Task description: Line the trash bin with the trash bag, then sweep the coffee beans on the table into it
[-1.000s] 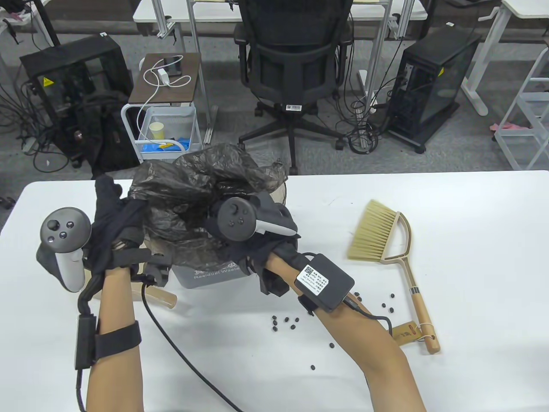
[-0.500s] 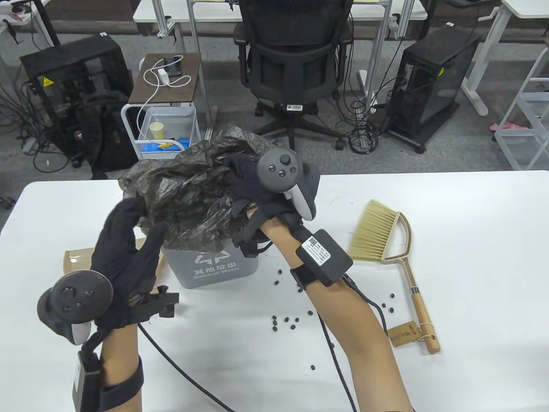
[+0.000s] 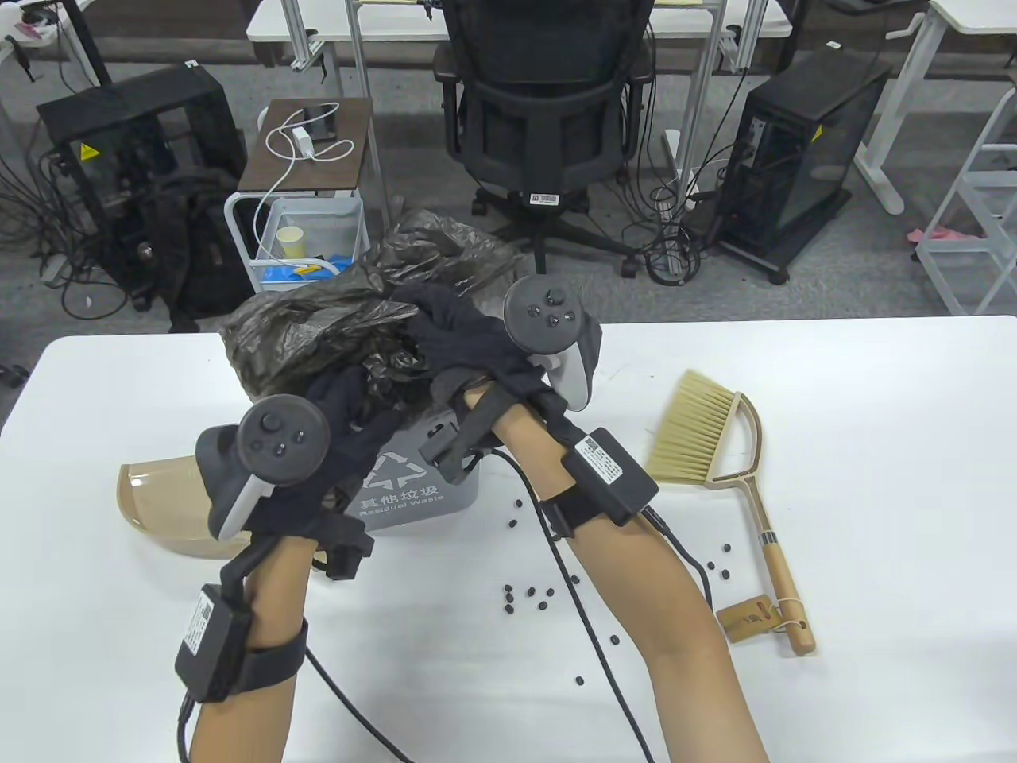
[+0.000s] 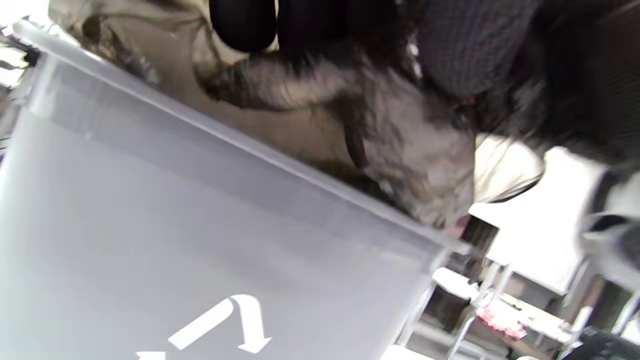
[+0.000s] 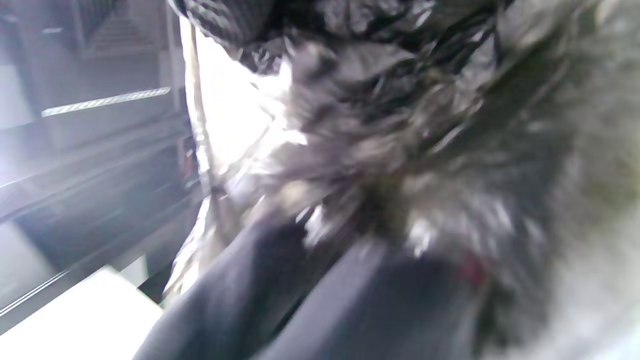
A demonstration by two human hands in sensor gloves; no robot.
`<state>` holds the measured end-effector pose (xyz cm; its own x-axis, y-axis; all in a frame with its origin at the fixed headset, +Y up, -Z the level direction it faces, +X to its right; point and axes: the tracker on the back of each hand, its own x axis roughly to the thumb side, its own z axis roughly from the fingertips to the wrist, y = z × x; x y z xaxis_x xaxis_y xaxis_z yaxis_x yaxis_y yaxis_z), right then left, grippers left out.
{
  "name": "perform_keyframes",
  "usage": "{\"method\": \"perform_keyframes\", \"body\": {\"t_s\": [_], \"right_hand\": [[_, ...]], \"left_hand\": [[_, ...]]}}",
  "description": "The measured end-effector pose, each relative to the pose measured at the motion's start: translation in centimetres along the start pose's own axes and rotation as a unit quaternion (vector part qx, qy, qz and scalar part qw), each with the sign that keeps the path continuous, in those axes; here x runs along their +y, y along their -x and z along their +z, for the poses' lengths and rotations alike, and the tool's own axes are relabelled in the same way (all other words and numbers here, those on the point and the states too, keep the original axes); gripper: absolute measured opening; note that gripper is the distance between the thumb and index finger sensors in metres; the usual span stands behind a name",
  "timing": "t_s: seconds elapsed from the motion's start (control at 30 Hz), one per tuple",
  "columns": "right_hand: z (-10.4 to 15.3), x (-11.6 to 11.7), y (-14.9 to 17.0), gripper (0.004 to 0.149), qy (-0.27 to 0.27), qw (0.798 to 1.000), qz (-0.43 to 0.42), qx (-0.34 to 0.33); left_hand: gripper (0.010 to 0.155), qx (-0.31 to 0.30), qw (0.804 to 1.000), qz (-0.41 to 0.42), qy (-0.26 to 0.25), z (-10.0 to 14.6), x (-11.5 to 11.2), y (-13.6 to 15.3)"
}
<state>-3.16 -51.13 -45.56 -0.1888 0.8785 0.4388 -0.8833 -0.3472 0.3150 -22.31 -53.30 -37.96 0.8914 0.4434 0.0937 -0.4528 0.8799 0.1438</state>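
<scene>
A grey trash bin [image 3: 417, 486] stands on the white table, with a dark, crumpled trash bag [image 3: 294, 334] bulging out of its top. At the bin's near rim my left hand [image 3: 357, 397] grips the bag. My right hand [image 3: 433, 330] holds a bunch of the bag above the bin's far right side. In the left wrist view the bag [image 4: 400, 150] hangs over the bin's rim [image 4: 240, 145] under my gloved fingers [image 4: 300, 25]. The right wrist view is blurred and shows mostly bag [image 5: 425, 125]. Several coffee beans [image 3: 528, 596] lie scattered in front of the bin.
A straw-bristled hand brush [image 3: 703, 429] with a wooden handle lies on the table to the right. A tan dustpan [image 3: 159, 501] lies left of the bin. Cables from both wrists trail across the table's near side. An office chair [image 3: 548, 119] stands beyond the far edge.
My left hand came from the lower left up to the bin's near rim and took hold of the bag. My right hand shifted slightly right with the bag. The dustpan shows more.
</scene>
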Motion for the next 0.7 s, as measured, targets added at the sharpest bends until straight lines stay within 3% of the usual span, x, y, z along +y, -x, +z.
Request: {"method": "perform_keyframes", "body": {"t_s": [0.1, 0.2, 0.3, 0.4, 0.47, 0.57, 0.63, 0.7], "right_hand": [[0.1, 1.0, -0.4, 0.041, -0.041, 0.999, 0.018, -0.031], [0.2, 1.4, 0.0, 0.041, -0.048, 0.99, 0.126, -0.046], [0.5, 1.6, 1.2, 0.041, -0.029, 0.968, 0.247, -0.046], [0.9, 2.1, 2.2, 0.041, -0.067, 0.959, 0.272, -0.05], [1.4, 2.8, 2.7, 0.041, -0.088, 0.953, 0.286, -0.05], [2.0, 3.7, 3.2, 0.041, -0.098, 0.931, 0.348, -0.054], [2.2, 4.2, 3.5, 0.042, -0.112, 0.923, 0.362, -0.063], [2.4, 4.7, 3.7, 0.044, -0.126, 0.921, 0.364, -0.065]], "left_hand": [[0.067, 0.039, 0.999, -0.021, -0.006, -2.4, -1.2, 0.4], [0.067, 0.046, 0.998, -0.028, 0.023, -2.5, -1.9, 1.3], [0.067, 0.013, 1.0, 0.006, -0.026, 0.0, -0.9, 2.5], [0.063, -0.015, 0.992, 0.058, -0.115, 3.2, 0.3, 4.0], [0.058, -0.035, 0.975, 0.091, -0.2, 5.5, 1.1, 5.0], [0.056, -0.058, 0.955, 0.102, -0.274, 8.2, 1.5, 5.3], [0.06, -0.077, 0.951, 0.074, -0.292, 9.2, 1.4, 4.9], [0.071, -0.07, 0.96, 0.021, -0.27, 9.5, 0.9, 4.4]]}}
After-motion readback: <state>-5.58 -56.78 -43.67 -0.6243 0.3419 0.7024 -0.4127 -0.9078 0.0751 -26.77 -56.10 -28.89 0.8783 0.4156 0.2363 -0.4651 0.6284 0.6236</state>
